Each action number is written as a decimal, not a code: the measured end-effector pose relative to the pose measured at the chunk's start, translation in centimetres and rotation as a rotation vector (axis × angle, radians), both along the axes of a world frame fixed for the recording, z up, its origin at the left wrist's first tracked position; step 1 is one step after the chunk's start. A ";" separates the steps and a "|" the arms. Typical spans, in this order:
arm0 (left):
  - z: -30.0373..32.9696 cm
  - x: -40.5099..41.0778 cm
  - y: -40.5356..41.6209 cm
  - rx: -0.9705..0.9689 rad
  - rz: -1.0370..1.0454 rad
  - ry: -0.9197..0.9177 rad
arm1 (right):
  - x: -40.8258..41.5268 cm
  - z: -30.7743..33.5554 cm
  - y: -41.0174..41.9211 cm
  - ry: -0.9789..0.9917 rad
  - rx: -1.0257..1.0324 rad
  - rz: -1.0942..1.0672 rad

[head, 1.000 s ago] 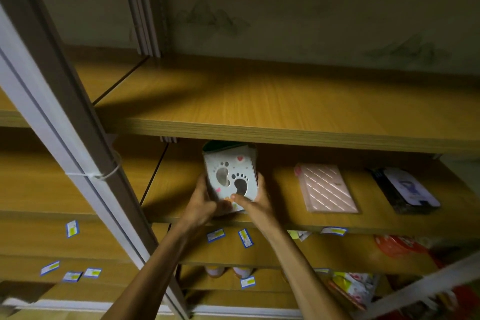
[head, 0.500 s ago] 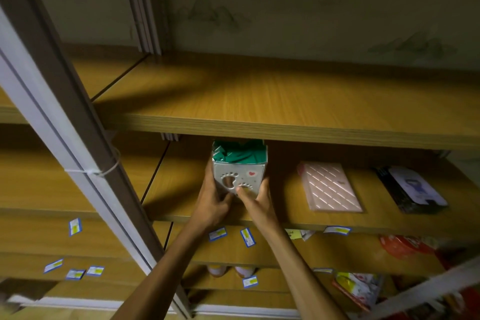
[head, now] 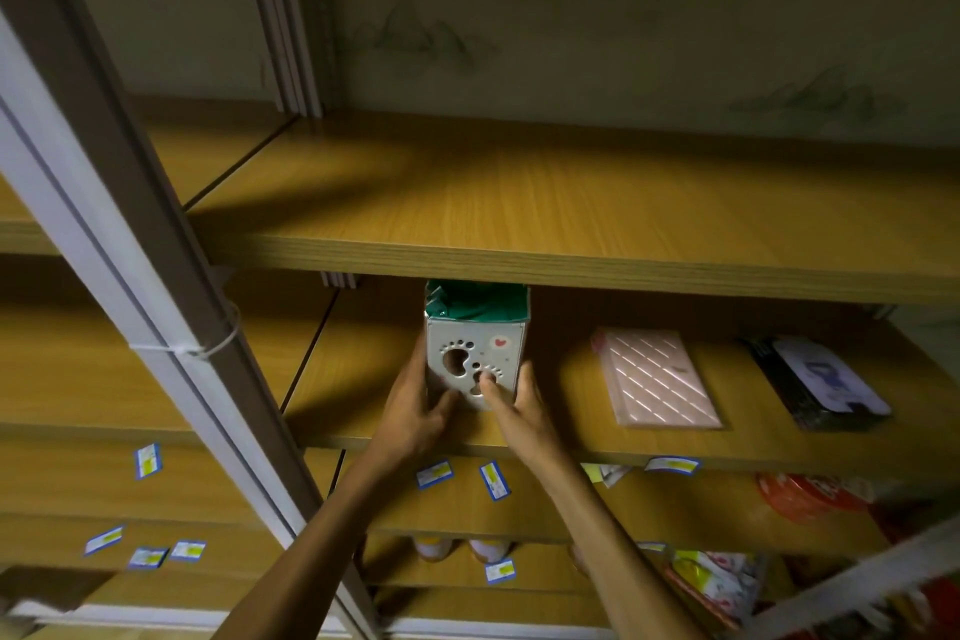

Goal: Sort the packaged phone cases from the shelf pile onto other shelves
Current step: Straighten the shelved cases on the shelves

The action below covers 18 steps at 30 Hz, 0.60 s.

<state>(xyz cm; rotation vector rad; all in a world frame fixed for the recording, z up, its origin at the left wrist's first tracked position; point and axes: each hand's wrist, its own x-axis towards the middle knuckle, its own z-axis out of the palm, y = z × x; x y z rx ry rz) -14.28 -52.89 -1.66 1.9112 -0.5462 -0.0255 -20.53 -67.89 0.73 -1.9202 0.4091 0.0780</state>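
Shelving: wooden shelf unit (head: 571, 203) with several tiers, pretty dim in here, the top board is bare wood
Post: grey-white metal upright (head: 104, 244) running diagonally down the left side, with a white zip tie (head: 208, 346) looped round it
Middle shelf: the board (head: 571, 442) where everything's happening, one tier under the top one
Stack of cases: a bundle of packaged phone cases (head: 475, 343) standing upright on the middle shelf, left of centre; front pack is white with footprint cutouts and a little red heart, green packaging shows along the top edge
Pink case: quilted pink packaged case (head: 657, 377) lying flat on the same shelf, to the right of the stack and apart from it
Dark case: black packaged case (head: 821, 387) with a pale card on top, lying flat further right
Left hand: left hand (head: 415, 405) pressed against the stack's left side, fingers wrapped round it
Right hand: right hand (head: 522, 411) on the right side, thumb across the front by the lower footprint, so both hands are clamping the stack
Labels: small blue-and-yellow price stickers (head: 434, 474) dotted along the lower shelf edges
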 end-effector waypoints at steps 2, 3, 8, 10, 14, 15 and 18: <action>0.1 0.1 0.0 0.031 0.067 -0.017 | 0.0 0.0 -0.2 -0.014 -0.026 -0.001; 0.2 0.1 0.0 0.034 0.097 -0.015 | 0.1 -0.1 -0.1 -0.030 -0.033 -0.007; 0.5 -0.7 -0.2 -0.008 0.133 0.032 | 0.9 -0.5 0.0 -0.104 0.001 -0.058; 0.4 -0.8 -0.4 0.008 0.129 0.050 | 1.1 -0.9 0.0 -0.084 -0.013 -0.051; 0.5 -0.2 -0.7 0.072 0.172 0.091 | 1.8 -1.2 -0.1 -0.080 -0.054 -0.046; 0.5 0.1 -0.7 0.087 0.172 0.109 | 2.0 -1.3 -0.1 -0.064 -0.072 -0.048; 0.3 0.9 -0.6 0.166 0.161 0.142 | 2.4 -1.6 -0.1 -0.048 -0.123 -0.033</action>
